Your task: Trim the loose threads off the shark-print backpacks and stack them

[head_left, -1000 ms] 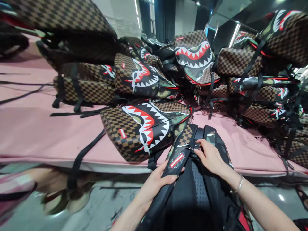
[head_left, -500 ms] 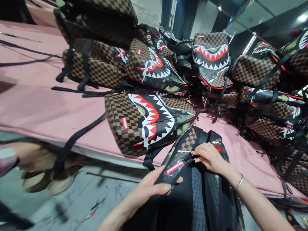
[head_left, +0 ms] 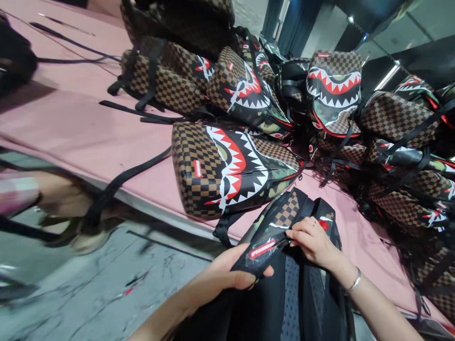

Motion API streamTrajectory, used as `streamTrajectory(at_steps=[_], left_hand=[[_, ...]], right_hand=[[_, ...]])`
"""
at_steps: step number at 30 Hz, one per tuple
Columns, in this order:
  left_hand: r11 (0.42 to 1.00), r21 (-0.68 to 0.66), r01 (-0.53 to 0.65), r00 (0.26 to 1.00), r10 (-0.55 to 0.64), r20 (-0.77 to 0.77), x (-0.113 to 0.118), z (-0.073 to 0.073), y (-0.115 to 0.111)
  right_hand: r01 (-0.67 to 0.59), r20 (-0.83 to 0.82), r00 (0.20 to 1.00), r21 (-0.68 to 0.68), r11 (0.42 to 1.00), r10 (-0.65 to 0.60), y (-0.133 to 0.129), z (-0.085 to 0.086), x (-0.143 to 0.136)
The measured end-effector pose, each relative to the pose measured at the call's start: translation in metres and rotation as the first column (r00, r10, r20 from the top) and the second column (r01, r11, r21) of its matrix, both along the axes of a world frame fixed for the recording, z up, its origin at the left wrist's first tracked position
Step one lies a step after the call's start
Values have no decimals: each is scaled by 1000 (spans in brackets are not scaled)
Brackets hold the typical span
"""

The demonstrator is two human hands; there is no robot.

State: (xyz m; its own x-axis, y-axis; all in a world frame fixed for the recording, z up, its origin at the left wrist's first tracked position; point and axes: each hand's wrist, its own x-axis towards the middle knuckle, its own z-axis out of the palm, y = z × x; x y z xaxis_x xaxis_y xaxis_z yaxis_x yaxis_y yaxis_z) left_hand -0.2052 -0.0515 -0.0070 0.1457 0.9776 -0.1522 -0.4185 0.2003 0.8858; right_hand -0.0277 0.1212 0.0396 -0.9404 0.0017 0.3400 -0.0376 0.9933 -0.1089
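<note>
A black backpack (head_left: 263, 303) with checkered and camouflage patches is in front of me, its padded back and straps facing up. My left hand (head_left: 231, 274) is wrapped round one shoulder strap (head_left: 249, 263), thumb on top. On that strap a red label (head_left: 263, 248) lies under clear plastic. The fingers of my right hand (head_left: 316, 240) pinch at the strap just beyond the label; what exactly they grip is too small to make out. Just past the strap, a checkered backpack (head_left: 202, 166) with a shark-mouth print lies on the pink table (head_left: 53, 128).
Several similar backpacks (head_left: 334, 85) are piled along the back and right of the table. At the left edge a person's arm (head_left: 60, 192) in a pink sleeve reaches in beside a dangling black strap (head_left: 131, 177). The marble floor (head_left: 152, 289) shows below.
The view has shifted, so the table and bags appear further right. Both hands keep their hold on the strap, and the label shows more plainly. The other person's arm has moved further into view.
</note>
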Motion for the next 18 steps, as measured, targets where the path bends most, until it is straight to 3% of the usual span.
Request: streamTrajectory(at_steps=[6,18], left_hand=[[1000,1,2,999,-2,45,2,-1,2],[998,61,-15,999,12,44,5,-6,3]], right_hand=[[-24,17,1000,-24,999,24,-1,-3,-1],[-73,91,993,8,997,72,-17,9,-15]])
